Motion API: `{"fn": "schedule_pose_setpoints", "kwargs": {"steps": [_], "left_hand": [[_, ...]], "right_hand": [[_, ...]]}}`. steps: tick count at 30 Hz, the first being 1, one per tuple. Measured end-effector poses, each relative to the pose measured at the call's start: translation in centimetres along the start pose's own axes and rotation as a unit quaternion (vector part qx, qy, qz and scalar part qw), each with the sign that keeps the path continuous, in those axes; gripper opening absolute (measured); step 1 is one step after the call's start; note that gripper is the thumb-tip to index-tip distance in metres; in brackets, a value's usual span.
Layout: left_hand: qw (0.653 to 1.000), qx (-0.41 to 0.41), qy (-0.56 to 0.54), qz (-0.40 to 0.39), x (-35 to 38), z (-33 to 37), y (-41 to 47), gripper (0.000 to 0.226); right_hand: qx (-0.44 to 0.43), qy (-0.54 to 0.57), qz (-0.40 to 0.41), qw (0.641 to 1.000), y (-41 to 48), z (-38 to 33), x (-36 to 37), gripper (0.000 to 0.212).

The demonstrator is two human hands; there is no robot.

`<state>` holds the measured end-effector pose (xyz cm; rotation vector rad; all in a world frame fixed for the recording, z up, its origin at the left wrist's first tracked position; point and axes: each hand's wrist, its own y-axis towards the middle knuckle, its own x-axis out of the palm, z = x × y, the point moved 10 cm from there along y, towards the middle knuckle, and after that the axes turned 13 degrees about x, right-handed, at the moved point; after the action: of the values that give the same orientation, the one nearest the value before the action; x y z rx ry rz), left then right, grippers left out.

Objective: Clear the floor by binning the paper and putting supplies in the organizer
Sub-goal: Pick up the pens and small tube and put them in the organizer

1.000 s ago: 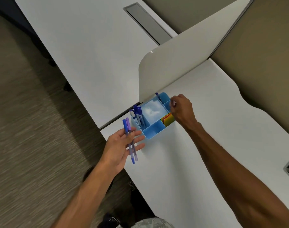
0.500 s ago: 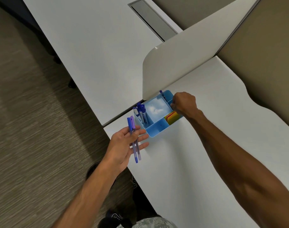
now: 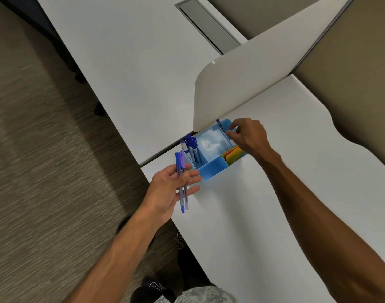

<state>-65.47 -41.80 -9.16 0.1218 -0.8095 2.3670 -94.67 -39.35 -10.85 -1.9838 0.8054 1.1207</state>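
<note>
Supplies step well along, by the look of it: blue organizer (image 3: 211, 169) on the bench (image 3: 274, 204) already holds markers (image 3: 192, 149) in its left slot, sticky notes (image 3: 232, 155) at its right. Left hand (image 3: 172, 189) half open beside the organizer's near-left corner, two pens (image 3: 181, 182) loosely across its fingers, not yet stowed. Right hand (image 3: 247, 135) over the organizer's far-right corner, fingers loosely curled; can't tell if it holds anything. Half a second earlier that hand was a closed fist. Paper, bin not visible.

My one head-worn camera looks steeply down, from close above, over my forearms onto the white desk (image 3: 263, 215).
</note>
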Motion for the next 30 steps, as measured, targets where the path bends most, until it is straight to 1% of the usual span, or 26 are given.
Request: {"fn": "schedule_pose_setpoints", "kwargs": {"steps": [1, 2, 3, 5, 6, 7, 9, 13, 16, 18, 19, 22, 25, 28, 30], "left_hand": [[1.000, -0.001, 0.007, -0.007, 0.2, 0.1, 0.0, 0.024], [1.000, -0.001, 0.015, -0.018, 0.4, 0.1, -0.1, 0.024], [0.999, -0.002, 0.024, -0.031, 0.7, 0.2, -0.2, 0.024], [0.997, -0.004, 0.041, -0.057, 1.4, 0.2, -0.5, 0.025], [0.996, -0.006, 0.048, -0.069, 1.7, 0.2, -0.6, 0.026], [0.996, -0.009, 0.052, -0.078, 2.0, 0.2, -0.7, 0.028], [0.994, -0.017, 0.059, -0.092, 2.4, 0.0, -1.0, 0.031], [0.989, -0.027, 0.083, -0.116, 2.7, -0.5, -1.6, 0.035], [0.987, -0.015, 0.116, -0.113, 2.7, -0.5, -1.7, 0.037], [0.981, 0.011, 0.165, -0.099, 2.5, -0.3, -1.5, 0.038], [0.974, 0.031, 0.207, -0.088, 2.2, -0.1, -1.4, 0.038], [0.938, 0.116, 0.321, -0.057, 1.8, 1.3, -1.2, 0.040], [0.908, 0.186, 0.372, -0.035, 1.7, 2.5, -1.5, 0.050], [0.888, 0.199, 0.414, -0.030, 1.4, 2.2, -1.9, 0.069], [0.866, 0.197, 0.457, -0.034, 1.3, 1.8, -2.1, 0.075]], "right_hand": [[-0.019, 0.068, -0.027, 0.997, -1.3, -1.0, -0.3, 0.022], [-0.047, 0.131, -0.080, 0.987, -2.9, -2.4, -0.2, 0.022], [-0.077, 0.183, -0.153, 0.968, -4.8, -4.0, 0.2, 0.022], [-0.117, 0.249, -0.298, 0.914, -8.7, -6.8, 1.1, 0.024], [-0.132, 0.263, -0.345, 0.891, -10.3, -7.7, 1.4, 0.025], [-0.146, 0.264, -0.370, 0.879, -11.4, -8.3, 1.5, 0.026], [-0.165, 0.252, -0.386, 0.872, -12.7, -8.9, 1.8, 0.026], [-0.151, 0.262, -0.411, 0.860, -13.6, -8.7, 2.0, 0.022], [-0.153, 0.263, -0.418, 0.856, -14.0, -8.5, 1.4, 0.017], [-0.151, 0.255, -0.406, 0.865, -13.9, -8.2, 0.7, 0.014], [-0.147, 0.249, -0.394, 0.873, -13.7, -7.9, 0.2, 0.013], [-0.120, 0.238, -0.329, 0.906, -12.1, -6.3, -2.2, 0.010], [-0.074, 0.248, -0.214, 0.942, -9.2, -3.6, -5.8, 0.011], [-0.040, 0.211, -0.061, 0.975, -6.3, -1.0, -9.2, 0.013], [-0.024, 0.188, 0.017, 0.982, -4.7, 0.3, -10.6, 0.013]]}}
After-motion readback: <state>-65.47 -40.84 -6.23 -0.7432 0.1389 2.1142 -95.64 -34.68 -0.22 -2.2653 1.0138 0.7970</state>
